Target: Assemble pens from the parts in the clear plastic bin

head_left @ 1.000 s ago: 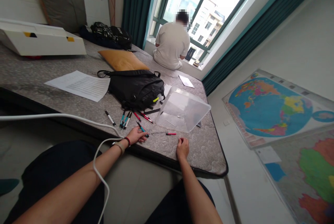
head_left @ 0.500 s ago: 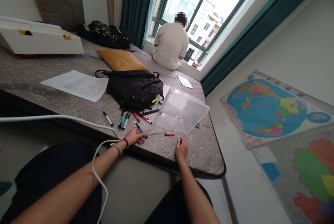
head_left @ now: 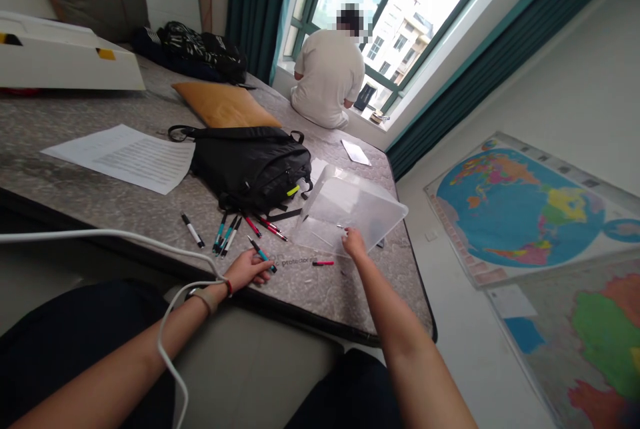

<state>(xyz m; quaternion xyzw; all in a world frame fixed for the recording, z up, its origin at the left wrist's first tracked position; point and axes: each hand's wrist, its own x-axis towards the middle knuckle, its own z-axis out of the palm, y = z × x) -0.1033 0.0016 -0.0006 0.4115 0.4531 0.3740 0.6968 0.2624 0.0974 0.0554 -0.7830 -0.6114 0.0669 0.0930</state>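
Observation:
My left hand point(head_left: 250, 268) rests at the mattress edge, its fingers closed around a teal and black pen point(head_left: 261, 254). My right hand point(head_left: 354, 243) is over the near side of a clear plastic bin point(head_left: 383, 216); its fingers are drawn together, and what they hold, if anything, is too small to make out. Small thin pieces lie in the bin by those fingers. Between the two hands lies a red and black pen part point(head_left: 323, 263). Several teal, black and white pens point(head_left: 227, 234) lie left of my left hand, with red pens point(head_left: 273, 228) beyond it.
A black backpack point(head_left: 253, 166) lies behind the pens, with a printed sheet point(head_left: 125, 157) to its left and a tan envelope point(head_left: 227, 106) behind. A white cable point(head_left: 115, 234) crosses near my left wrist. Another person point(head_left: 327, 76) sits by the window, back turned.
My right hand has moved forward from the mattress edge to the clear bin. My left hand stays on the teal and black pen. The view has shifted slightly.

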